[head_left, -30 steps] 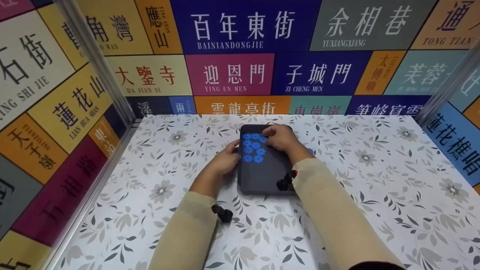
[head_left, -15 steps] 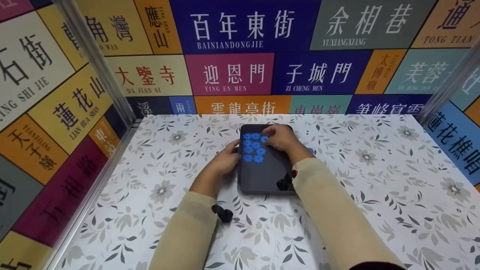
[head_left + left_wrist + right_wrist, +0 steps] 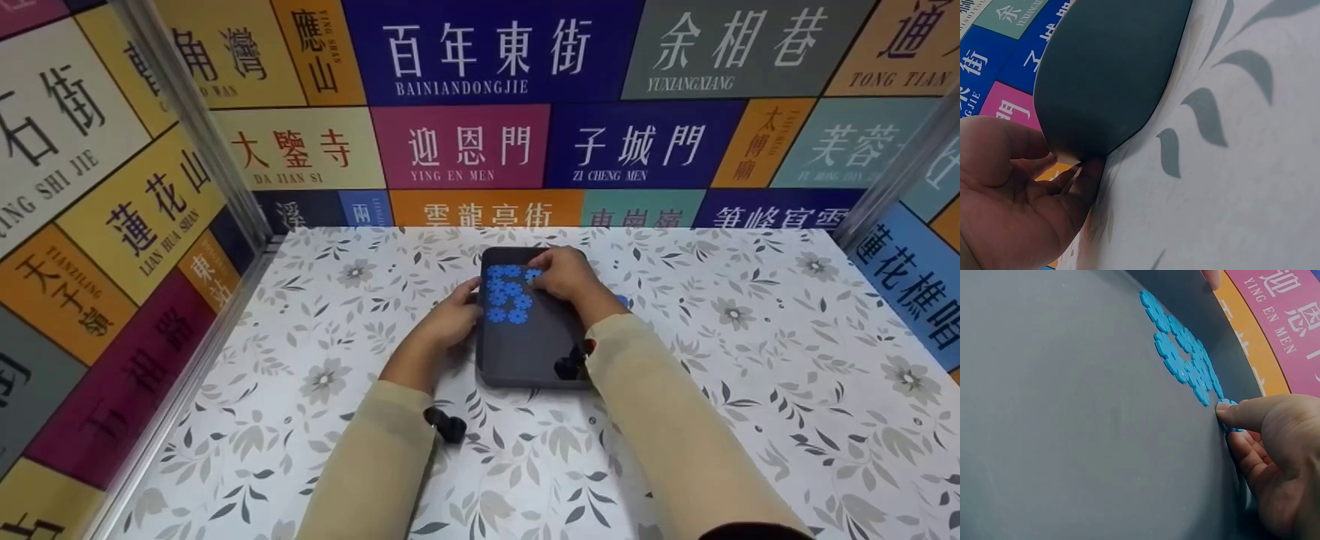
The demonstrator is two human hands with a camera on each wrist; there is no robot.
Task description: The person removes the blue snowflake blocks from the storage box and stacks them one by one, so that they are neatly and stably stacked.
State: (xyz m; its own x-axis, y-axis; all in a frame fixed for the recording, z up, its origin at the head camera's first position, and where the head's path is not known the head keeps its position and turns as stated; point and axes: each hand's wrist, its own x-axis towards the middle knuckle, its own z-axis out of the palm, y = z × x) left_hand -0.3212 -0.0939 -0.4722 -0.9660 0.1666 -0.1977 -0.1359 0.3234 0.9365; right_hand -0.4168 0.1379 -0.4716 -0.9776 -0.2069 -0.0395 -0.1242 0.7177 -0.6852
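A dark grey rectangular tray (image 3: pixel 525 360) lies on the table in the head view. Several blue flower-shaped plastic pieces (image 3: pixel 508 294) lie flat together in its upper left part. My right hand (image 3: pixel 566 276) is over the tray's far part. Its thumb and fingers pinch one blue flower piece (image 3: pixel 1228 403), just beside the end of the group in the right wrist view. My left hand (image 3: pixel 454 319) holds the tray's left side. In the left wrist view, the thumb is at the rim and the fingers (image 3: pixel 1090 171) are at the wall's lower edge.
The table (image 3: pixel 322 450) has a white cover with grey leaves and flowers. A bit of something blue (image 3: pixel 622 301) shows beyond my right wrist, mostly hidden. Panels with large characters (image 3: pixel 457 146) stand behind the table and at both sides.
The flower piece in my right hand has shifted slightly right, and a gap now shows between it and the upper row of pieces. My left hand and the tray stay in place.
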